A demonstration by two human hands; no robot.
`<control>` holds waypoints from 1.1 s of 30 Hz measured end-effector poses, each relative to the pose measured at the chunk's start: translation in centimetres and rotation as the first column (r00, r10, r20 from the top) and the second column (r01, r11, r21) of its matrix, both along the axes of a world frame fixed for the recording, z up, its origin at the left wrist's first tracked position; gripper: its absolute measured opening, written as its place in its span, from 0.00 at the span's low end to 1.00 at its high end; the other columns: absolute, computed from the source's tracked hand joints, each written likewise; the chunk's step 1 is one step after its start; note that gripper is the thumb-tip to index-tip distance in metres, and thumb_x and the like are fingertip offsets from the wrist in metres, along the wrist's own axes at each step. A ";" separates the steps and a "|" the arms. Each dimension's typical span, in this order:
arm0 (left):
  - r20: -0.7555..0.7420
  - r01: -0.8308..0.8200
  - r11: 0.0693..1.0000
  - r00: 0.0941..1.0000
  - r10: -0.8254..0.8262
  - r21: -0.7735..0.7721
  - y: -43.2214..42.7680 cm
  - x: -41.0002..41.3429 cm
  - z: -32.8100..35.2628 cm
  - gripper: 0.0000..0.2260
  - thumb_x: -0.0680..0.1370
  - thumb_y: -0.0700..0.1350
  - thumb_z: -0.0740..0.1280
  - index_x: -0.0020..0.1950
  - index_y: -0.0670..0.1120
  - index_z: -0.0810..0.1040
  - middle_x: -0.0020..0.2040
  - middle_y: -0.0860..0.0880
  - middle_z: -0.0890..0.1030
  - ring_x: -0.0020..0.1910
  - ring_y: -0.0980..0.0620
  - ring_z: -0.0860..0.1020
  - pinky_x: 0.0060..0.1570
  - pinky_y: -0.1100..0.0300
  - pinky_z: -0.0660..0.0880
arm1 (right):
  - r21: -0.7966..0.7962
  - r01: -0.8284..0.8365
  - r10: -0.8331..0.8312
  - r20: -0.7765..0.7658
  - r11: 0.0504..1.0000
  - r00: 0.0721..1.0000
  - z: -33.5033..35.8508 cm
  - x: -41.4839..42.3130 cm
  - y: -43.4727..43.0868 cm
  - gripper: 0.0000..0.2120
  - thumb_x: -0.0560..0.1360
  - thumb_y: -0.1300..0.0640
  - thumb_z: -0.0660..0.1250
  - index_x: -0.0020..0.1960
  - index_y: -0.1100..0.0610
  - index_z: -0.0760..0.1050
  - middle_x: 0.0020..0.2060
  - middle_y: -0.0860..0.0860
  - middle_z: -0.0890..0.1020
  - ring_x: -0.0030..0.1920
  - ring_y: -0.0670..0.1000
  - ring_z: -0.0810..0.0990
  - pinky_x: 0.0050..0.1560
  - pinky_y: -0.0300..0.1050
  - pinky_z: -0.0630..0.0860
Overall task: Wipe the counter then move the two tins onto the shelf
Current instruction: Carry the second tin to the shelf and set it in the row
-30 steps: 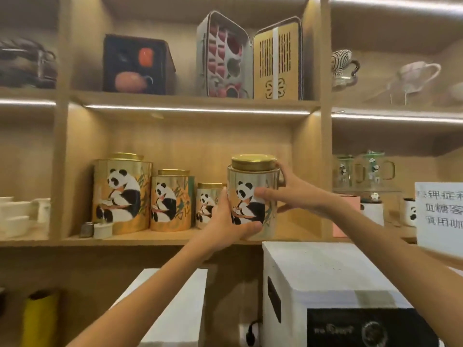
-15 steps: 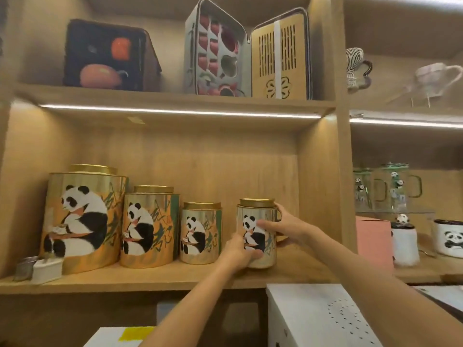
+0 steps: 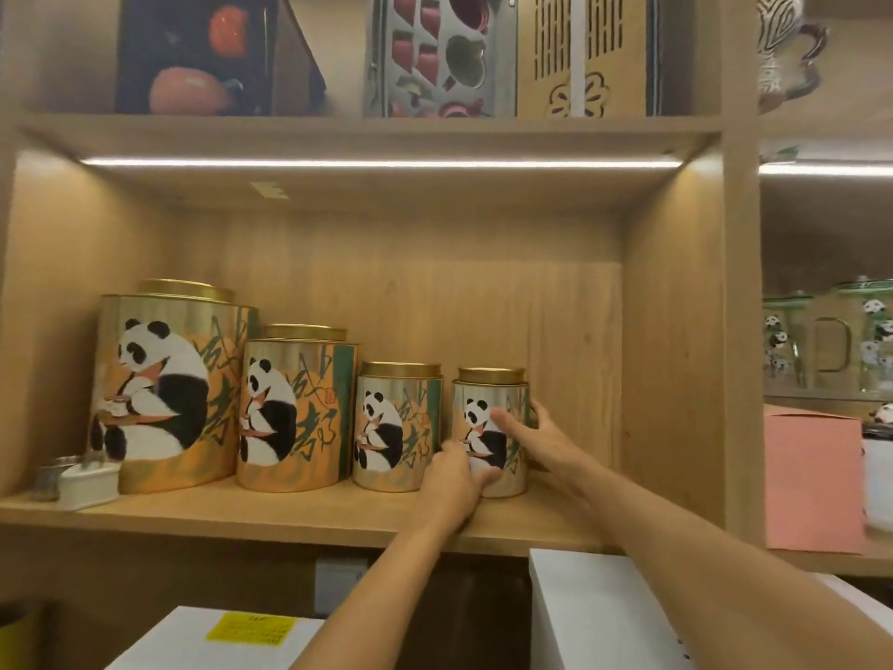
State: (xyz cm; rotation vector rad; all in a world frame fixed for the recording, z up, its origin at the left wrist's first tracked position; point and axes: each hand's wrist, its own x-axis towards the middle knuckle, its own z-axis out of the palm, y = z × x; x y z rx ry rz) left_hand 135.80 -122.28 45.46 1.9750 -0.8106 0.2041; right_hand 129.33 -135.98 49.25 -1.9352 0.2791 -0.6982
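Head view: a small panda tin (image 3: 488, 430) is being held with both hands on a wooden shelf (image 3: 299, 517), at about 5 o'clock from the middle of the picture. The left hand (image 3: 452, 481) is cupped against the tin's lower left side, and the right hand (image 3: 529, 435) is wrapped round its right side with the thumb laid across the front. The tin is standing upright, and its base appears to be resting on the board.

The step is judged to be the setting down. It is best done by keeping the tin level, leaving the narrow gap to its neighbour, and easing both hands away sideways.

Three more panda tins are standing in a row toward 9 o'clock: a small tin (image 3: 396, 427) just beside, a medium tin (image 3: 295, 413), and a large tin (image 3: 164, 389). All four are closed with gold lids, so their contents cannot be told.
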 end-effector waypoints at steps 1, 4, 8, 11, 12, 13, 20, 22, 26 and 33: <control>0.014 -0.027 1.000 1.000 0.027 0.008 -0.2 0.2 -0.1 0.26 0.74 0.55 0.73 0.64 0.41 0.72 0.55 0.45 0.81 0.52 0.49 0.79 0.44 0.61 0.72 | 0.000 0.014 -0.014 0.020 1.000 1.000 -1.2 0.3 -0.1 0.48 0.69 0.33 0.68 0.80 0.49 0.51 0.74 0.55 0.69 0.68 0.55 0.71 0.62 0.45 0.68; 0.046 -0.074 0.997 0.996 0.074 0.005 -0.5 0.6 -0.3 0.25 0.72 0.57 0.73 0.60 0.42 0.74 0.51 0.47 0.82 0.49 0.49 0.79 0.43 0.60 0.73 | -0.032 -0.022 0.023 0.025 0.999 0.999 -3.5 1.0 -0.5 0.47 0.66 0.30 0.67 0.77 0.50 0.57 0.71 0.52 0.72 0.64 0.50 0.73 0.63 0.43 0.70; 0.163 -0.121 0.993 0.980 0.117 0.014 -0.6 1.0 -0.8 0.21 0.75 0.56 0.70 0.59 0.42 0.73 0.51 0.47 0.80 0.47 0.51 0.77 0.42 0.61 0.73 | -0.094 -0.062 0.060 -0.022 0.994 0.998 -3.8 1.4 -1.4 0.44 0.71 0.40 0.73 0.78 0.51 0.54 0.71 0.51 0.70 0.64 0.49 0.71 0.63 0.43 0.69; 0.265 -0.192 0.980 0.948 0.173 0.046 -0.3 0.7 -0.8 0.17 0.78 0.54 0.65 0.57 0.41 0.74 0.50 0.45 0.80 0.50 0.46 0.79 0.46 0.54 0.77 | -0.175 -0.002 -0.005 -0.037 0.985 0.999 -3.9 1.4 -1.1 0.45 0.70 0.40 0.74 0.77 0.52 0.55 0.72 0.53 0.69 0.68 0.52 0.70 0.68 0.47 0.68; 0.294 -0.218 0.974 0.937 0.190 0.064 -0.2 0.4 -0.7 0.18 0.79 0.55 0.64 0.57 0.41 0.74 0.51 0.44 0.80 0.50 0.45 0.79 0.48 0.53 0.77 | -0.209 0.046 -0.055 -0.036 0.977 0.998 -3.9 1.3 -1.0 0.45 0.69 0.38 0.74 0.77 0.52 0.57 0.72 0.54 0.68 0.70 0.54 0.69 0.70 0.50 0.67; 0.321 -0.242 0.967 0.925 0.204 0.082 -0.1 0.1 -0.7 0.19 0.79 0.56 0.63 0.58 0.41 0.74 0.52 0.44 0.80 0.51 0.45 0.78 0.49 0.53 0.76 | -0.237 0.089 -0.100 -0.036 0.968 0.994 -3.8 1.2 -0.9 0.45 0.69 0.37 0.74 0.77 0.51 0.57 0.72 0.55 0.66 0.71 0.55 0.67 0.71 0.52 0.66; 0.366 -0.265 0.955 0.908 0.202 0.130 0.5 -1.0 -0.6 0.20 0.80 0.56 0.63 0.61 0.40 0.74 0.55 0.43 0.79 0.55 0.45 0.77 0.56 0.51 0.77 | -0.300 0.115 -0.130 -0.028 0.947 0.991 -4.0 0.9 -0.8 0.44 0.70 0.37 0.72 0.78 0.50 0.57 0.73 0.55 0.65 0.72 0.56 0.67 0.70 0.53 0.67; 0.370 -0.277 0.948 0.906 0.205 0.154 0.6 -1.1 -0.5 0.19 0.80 0.55 0.64 0.60 0.41 0.73 0.55 0.43 0.79 0.55 0.45 0.77 0.55 0.52 0.76 | -0.314 0.107 -0.123 -0.032 0.943 0.992 -3.9 0.7 -0.7 0.41 0.71 0.38 0.71 0.77 0.49 0.58 0.73 0.55 0.66 0.72 0.56 0.67 0.71 0.54 0.66; 0.371 -0.290 0.943 0.904 0.214 0.162 0.7 -1.2 -0.4 0.18 0.79 0.54 0.65 0.60 0.41 0.74 0.55 0.43 0.80 0.55 0.45 0.78 0.54 0.53 0.76 | -0.322 0.096 -0.112 -0.033 0.942 0.993 -3.8 0.4 -0.2 0.40 0.72 0.39 0.71 0.78 0.48 0.56 0.73 0.54 0.66 0.73 0.56 0.67 0.71 0.53 0.66; 0.381 -0.300 0.943 0.896 0.227 0.143 0.8 -1.1 -0.6 0.16 0.80 0.53 0.65 0.60 0.41 0.75 0.55 0.43 0.80 0.55 0.45 0.78 0.56 0.51 0.77 | -0.300 0.036 -0.056 -0.058 0.953 0.997 -3.3 -0.1 0.4 0.41 0.73 0.42 0.71 0.78 0.50 0.56 0.74 0.53 0.68 0.73 0.55 0.67 0.73 0.60 0.67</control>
